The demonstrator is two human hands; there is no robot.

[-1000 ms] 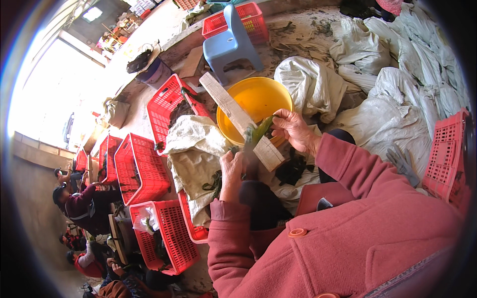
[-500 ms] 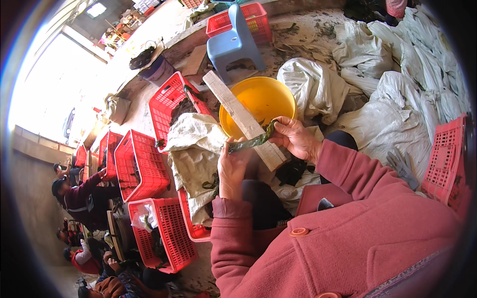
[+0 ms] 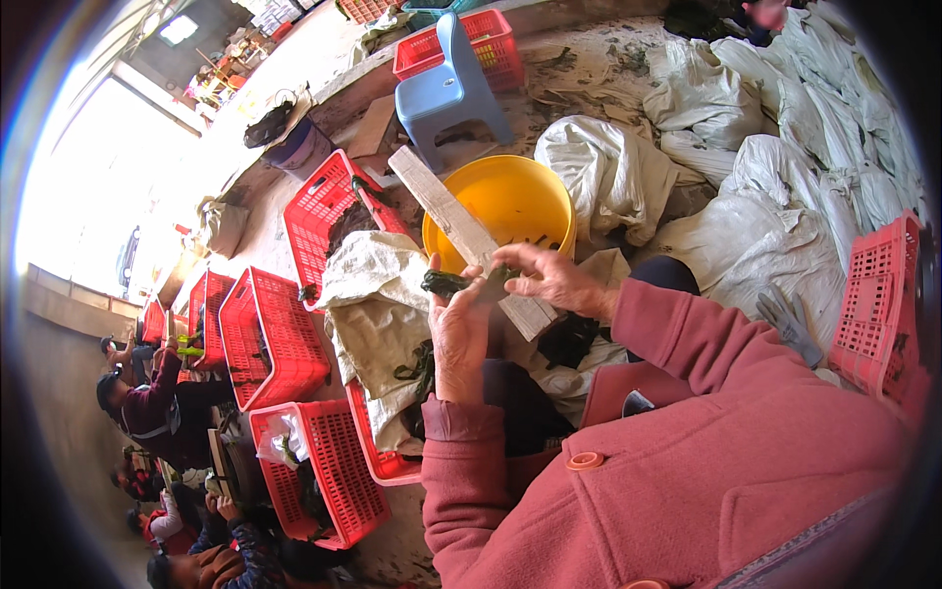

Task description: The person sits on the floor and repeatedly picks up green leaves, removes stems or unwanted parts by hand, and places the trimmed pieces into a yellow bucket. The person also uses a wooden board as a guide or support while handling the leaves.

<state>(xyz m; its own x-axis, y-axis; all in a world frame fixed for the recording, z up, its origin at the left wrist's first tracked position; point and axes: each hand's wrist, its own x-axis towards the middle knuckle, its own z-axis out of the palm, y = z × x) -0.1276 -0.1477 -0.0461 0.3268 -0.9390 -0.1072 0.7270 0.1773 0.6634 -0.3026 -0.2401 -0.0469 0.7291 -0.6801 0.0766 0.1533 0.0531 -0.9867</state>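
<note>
- Left hand (image 3: 457, 332) holds the dark green leaf (image 3: 444, 284) at its eleven o'clock.
- Right hand (image 3: 561, 279), narrow, is at the leaf's three o'clock; its grip I cannot tell.
- Yellow bucket (image 3: 515, 196): twelve o'clock from both hands.

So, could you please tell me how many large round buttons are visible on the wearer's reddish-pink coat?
2: one button on the coat front, and another button lower down, cut off by the picture's bottom edge. More may be out of view.
</note>
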